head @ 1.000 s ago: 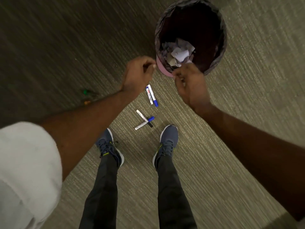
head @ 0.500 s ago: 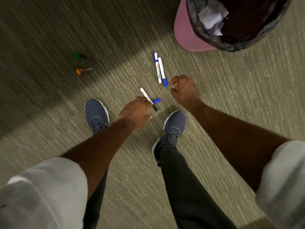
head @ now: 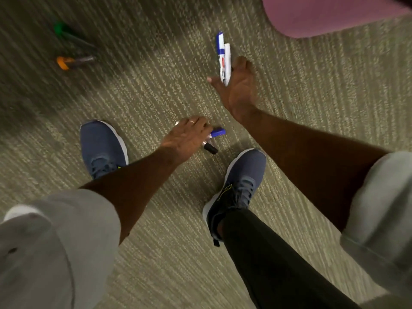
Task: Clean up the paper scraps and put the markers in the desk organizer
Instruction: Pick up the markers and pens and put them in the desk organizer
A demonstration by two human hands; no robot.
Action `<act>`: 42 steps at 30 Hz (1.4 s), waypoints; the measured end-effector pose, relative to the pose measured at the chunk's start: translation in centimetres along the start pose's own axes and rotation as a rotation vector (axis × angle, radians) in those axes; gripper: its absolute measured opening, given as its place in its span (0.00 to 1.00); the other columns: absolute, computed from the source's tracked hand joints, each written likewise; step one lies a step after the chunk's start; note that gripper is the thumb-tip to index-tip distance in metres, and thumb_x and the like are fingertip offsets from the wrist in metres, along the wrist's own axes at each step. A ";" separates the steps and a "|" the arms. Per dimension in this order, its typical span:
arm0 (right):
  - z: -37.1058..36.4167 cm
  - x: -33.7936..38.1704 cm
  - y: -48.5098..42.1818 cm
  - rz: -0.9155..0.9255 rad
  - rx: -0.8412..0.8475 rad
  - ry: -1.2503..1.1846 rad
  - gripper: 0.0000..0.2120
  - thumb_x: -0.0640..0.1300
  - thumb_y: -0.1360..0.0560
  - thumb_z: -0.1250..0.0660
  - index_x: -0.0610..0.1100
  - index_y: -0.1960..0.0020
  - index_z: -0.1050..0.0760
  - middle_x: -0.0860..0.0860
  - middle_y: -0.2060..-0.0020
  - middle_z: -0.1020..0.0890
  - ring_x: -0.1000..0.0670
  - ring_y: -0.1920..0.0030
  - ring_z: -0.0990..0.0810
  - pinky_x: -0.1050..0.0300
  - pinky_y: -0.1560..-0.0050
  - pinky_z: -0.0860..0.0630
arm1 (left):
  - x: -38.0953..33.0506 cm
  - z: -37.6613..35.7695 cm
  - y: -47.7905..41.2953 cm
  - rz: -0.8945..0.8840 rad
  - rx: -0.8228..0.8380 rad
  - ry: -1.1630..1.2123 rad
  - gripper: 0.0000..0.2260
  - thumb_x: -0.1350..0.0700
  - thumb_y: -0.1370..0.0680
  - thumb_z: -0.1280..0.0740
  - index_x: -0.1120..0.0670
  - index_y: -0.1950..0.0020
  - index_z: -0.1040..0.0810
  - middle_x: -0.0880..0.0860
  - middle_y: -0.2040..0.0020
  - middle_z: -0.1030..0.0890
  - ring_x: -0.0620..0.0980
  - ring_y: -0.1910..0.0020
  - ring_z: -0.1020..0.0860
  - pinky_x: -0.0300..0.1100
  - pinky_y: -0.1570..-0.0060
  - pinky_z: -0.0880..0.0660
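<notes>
Down at frame centre, left hand (head: 188, 136) clamped over two crossed markers (head: 214, 139) on carpet (head: 156, 85); right hand (head: 239, 85) splayed, palm down, touching the marker pair (head: 223, 56) above. Green marker (head: 61, 30), orange marker (head: 71, 62) upper left.

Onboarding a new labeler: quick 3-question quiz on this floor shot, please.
1. True or false: the left hand covers a blue-capped marker and a black-capped marker.
2. How many markers lie apart at far left?
3. The right hand reaches for: A) the pink bin B) a pair of white markers C) a shoe

Key: 1 true; 2 two, green-capped and orange-capped; 3 B.
</notes>
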State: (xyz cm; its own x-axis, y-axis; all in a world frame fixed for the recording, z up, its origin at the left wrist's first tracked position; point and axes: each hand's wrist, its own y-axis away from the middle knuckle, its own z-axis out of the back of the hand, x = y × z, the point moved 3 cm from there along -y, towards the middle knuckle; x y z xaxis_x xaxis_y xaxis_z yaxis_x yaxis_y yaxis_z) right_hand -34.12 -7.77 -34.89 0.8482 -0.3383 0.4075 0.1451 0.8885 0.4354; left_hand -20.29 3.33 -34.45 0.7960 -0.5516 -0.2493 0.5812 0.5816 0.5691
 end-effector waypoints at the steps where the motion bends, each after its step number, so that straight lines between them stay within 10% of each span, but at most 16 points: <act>1: -0.4 0.4 -0.2 0.000 -0.001 0.019 0.34 0.56 0.27 0.26 0.38 0.32 0.34 0.42 0.38 0.27 0.44 0.41 0.25 0.52 0.41 0.29 | 0.2 -0.3 0.1 -0.002 0.008 0.037 0.24 0.61 0.22 0.34 0.54 0.27 0.36 0.57 0.30 0.33 0.57 0.32 0.30 0.50 0.34 0.30; 5: -0.9 1.7 0.0 0.060 -0.006 0.172 0.23 0.45 0.20 0.35 0.36 0.30 0.35 0.40 0.36 0.27 0.41 0.39 0.24 0.51 0.38 0.29 | 0.8 0.0 1.4 0.060 -0.013 0.279 0.26 0.66 0.22 0.37 0.53 0.24 0.36 0.57 0.31 0.32 0.57 0.37 0.29 0.49 0.38 0.28; 12: 1.7 2.2 1.0 0.038 0.150 0.109 0.23 0.46 0.18 0.41 0.32 0.30 0.35 0.36 0.39 0.25 0.36 0.43 0.22 0.47 0.42 0.28 | 5.9 1.5 3.7 0.525 0.038 1.504 0.08 0.60 0.18 0.37 0.56 0.39 0.25 0.57 0.46 0.17 0.54 0.53 0.16 0.47 0.54 0.24; 18: 6.6 4.5 3.9 0.113 0.178 0.051 0.21 0.48 0.18 0.42 0.31 0.35 0.31 0.35 0.48 0.22 0.38 0.54 0.21 0.56 0.57 0.34 | 8.0 8.5 6.4 0.493 0.026 1.889 0.18 0.65 0.18 0.38 0.50 0.30 0.31 0.52 0.43 0.17 0.48 0.54 0.15 0.41 0.61 0.19; 29: 20.4 17.8 9.9 0.097 0.409 -0.177 0.08 0.47 0.19 0.37 0.43 0.44 0.27 0.43 0.57 0.18 0.42 0.61 0.20 0.54 0.61 0.27 | 7.2 27.7 13.8 0.681 -0.190 2.178 0.08 0.59 0.19 0.40 0.57 0.47 0.22 0.52 0.58 0.19 0.50 0.61 0.19 0.48 0.50 0.21; 42: 40.5 39.9 16.0 0.204 0.661 -0.645 0.08 0.35 0.18 0.42 0.38 0.41 0.28 0.42 0.57 0.18 0.45 0.60 0.18 0.49 0.58 0.21 | 11.6 52.2 26.0 0.486 -0.626 1.977 0.13 0.45 0.24 0.27 0.54 0.61 0.20 0.50 0.72 0.26 0.45 0.75 0.30 0.38 0.72 0.32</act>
State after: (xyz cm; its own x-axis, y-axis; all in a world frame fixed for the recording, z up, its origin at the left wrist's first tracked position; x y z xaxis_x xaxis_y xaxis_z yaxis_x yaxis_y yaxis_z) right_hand -18.54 -19.62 20.84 0.3511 -0.4778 0.8053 -0.4611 0.6603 0.5928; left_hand -4.75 -19.12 18.37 -0.2966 0.6210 -0.7255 -0.0409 0.7507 0.6593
